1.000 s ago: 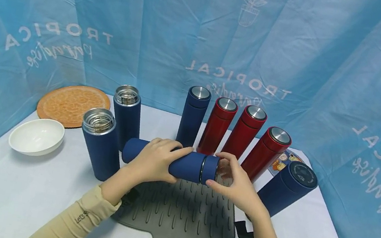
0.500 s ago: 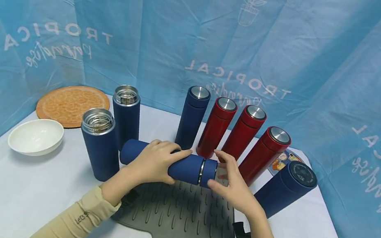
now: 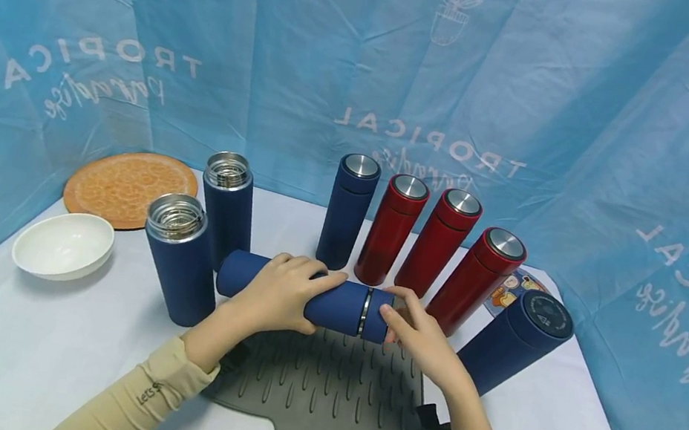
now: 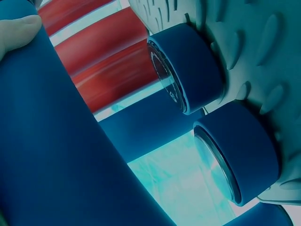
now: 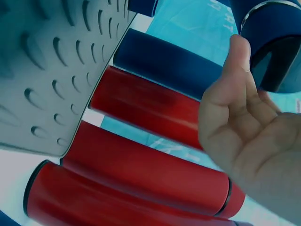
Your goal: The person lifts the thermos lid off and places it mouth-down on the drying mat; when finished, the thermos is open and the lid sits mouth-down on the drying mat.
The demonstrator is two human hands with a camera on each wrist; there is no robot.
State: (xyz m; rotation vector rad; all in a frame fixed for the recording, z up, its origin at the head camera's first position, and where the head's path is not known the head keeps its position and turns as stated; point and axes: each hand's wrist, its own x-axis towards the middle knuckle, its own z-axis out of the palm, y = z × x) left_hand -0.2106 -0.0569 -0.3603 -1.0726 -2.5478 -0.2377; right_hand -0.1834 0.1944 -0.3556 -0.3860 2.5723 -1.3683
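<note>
A navy blue thermos flask (image 3: 337, 307) lies sideways in the air over a grey ridged mat (image 3: 315, 398). My left hand (image 3: 278, 291) grips its body from above, fingers over the far side and thumb on the near side. At the flask's right end, my right hand (image 3: 426, 339) holds the blue lid (image 3: 377, 316) between thumb and fingers. A silver ring shows between lid and body. In the right wrist view the thumb presses against the lid (image 5: 275, 23). Two loose blue lids, a far lid (image 4: 190, 68) and a near lid (image 4: 240, 153), rest on the mat under the flask.
Two lidless blue flasks, a front one (image 3: 183, 272) and a rear one (image 3: 228, 212), stand left. Behind the hands stand a capped blue flask (image 3: 347, 219) and several red flasks (image 3: 390, 233). Another blue flask (image 3: 509, 346) stands right. A white bowl (image 3: 64, 246) and orange round mat (image 3: 130, 190) lie left.
My right hand has loosened from the lid and closed round it again, thumb now farther over it. The flask's right end has dipped slightly. My left hand has kept its grip.
</note>
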